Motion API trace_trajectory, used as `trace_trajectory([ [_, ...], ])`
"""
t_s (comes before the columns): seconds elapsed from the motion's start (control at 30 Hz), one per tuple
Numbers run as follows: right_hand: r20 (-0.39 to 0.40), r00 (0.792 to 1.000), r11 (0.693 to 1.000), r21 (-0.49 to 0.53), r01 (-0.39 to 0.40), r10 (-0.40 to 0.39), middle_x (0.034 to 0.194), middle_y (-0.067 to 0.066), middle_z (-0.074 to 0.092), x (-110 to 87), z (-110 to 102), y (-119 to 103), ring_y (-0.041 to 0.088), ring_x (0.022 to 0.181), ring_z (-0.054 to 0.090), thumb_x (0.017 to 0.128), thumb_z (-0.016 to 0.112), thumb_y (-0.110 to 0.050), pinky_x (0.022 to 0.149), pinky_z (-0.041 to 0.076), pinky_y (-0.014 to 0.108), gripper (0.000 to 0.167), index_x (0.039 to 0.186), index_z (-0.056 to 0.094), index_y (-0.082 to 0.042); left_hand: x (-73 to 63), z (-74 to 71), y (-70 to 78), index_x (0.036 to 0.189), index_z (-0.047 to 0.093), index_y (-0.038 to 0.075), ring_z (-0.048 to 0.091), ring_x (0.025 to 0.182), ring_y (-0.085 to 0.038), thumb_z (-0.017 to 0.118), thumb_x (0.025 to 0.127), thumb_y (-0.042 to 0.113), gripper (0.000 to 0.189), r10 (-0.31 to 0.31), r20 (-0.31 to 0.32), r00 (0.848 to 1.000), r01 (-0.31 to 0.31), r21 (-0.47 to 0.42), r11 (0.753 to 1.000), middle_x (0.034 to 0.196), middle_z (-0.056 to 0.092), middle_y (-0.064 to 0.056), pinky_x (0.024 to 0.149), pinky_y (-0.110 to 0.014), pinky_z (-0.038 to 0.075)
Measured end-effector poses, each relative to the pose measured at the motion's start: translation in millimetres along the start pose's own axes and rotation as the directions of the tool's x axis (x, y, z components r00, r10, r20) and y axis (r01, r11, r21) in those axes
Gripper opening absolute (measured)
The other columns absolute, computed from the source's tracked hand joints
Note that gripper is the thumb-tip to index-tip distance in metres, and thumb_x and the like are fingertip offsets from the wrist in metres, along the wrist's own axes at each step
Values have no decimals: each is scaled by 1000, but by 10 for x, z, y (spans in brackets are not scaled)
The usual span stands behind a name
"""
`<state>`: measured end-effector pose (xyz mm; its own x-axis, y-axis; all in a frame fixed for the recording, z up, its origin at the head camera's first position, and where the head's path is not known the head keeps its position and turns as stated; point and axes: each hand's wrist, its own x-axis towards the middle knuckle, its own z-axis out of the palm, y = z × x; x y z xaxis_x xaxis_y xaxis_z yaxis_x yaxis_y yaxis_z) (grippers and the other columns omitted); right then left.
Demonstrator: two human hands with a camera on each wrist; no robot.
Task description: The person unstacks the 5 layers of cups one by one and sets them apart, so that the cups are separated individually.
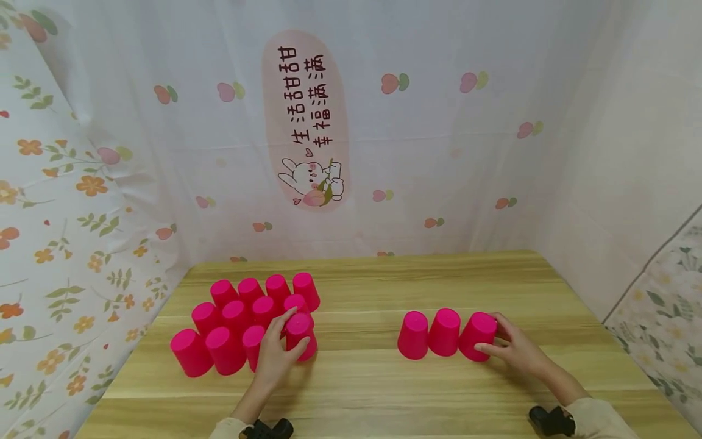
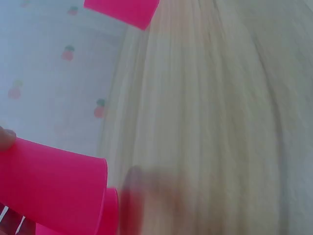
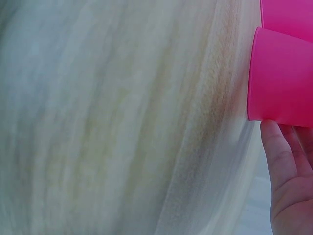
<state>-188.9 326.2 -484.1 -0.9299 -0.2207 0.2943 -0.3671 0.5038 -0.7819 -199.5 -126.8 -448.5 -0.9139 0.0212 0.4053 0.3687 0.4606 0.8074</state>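
My left hand (image 1: 276,355) holds an upside-down pink cup (image 1: 299,329) at the front right corner of the left-hand group, thumb on its near side and fingers on the far side. In the left wrist view the same cup (image 2: 54,186) overlaps another pink one behind it. Whether it touches the table, I cannot tell. On the right, my right hand (image 1: 518,352) holds the rightmost cup (image 1: 477,336) of a row of three, between thumb and fingers. Its fingers (image 3: 279,154) lie against that cup's side in the right wrist view.
Several more upside-down pink cups (image 1: 234,317) stand in rows on the left of the wooden table (image 1: 356,390). Two others, a left one (image 1: 412,335) and a middle one (image 1: 444,332), stand beside the right-hand cup. A patterned curtain (image 1: 417,152) hangs behind.
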Motion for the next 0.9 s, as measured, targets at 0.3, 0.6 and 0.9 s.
trace_trajectory([
  [0.3,4,1000,1000,0,0,0,100,5,55,-7,1,-16,-3,89,54,74,71,-10,68,49,21,47,112,45,-3,-86,-69,-112,123,48,3,50,91,-24,71,70,3,58,-47,-35,998,51,100,994,109,53,-13,70,-32,47],
  [0.6,8,999,999,-8,32,-32,101,4,56,-4,-8,-24,-4,90,53,74,70,-10,68,49,19,46,112,45,-3,-113,-79,-122,124,45,-2,48,98,-29,68,72,0,57,-71,0,997,70,122,990,117,49,-19,74,-37,48],
  [0.9,-1,1000,999,-40,14,-15,101,6,56,-4,-5,-26,-5,90,52,74,71,-12,69,48,19,46,111,46,-3,-98,-90,-119,126,44,2,48,101,-27,71,71,4,61,-49,-22,999,51,101,994,120,47,-15,72,-34,49],
])
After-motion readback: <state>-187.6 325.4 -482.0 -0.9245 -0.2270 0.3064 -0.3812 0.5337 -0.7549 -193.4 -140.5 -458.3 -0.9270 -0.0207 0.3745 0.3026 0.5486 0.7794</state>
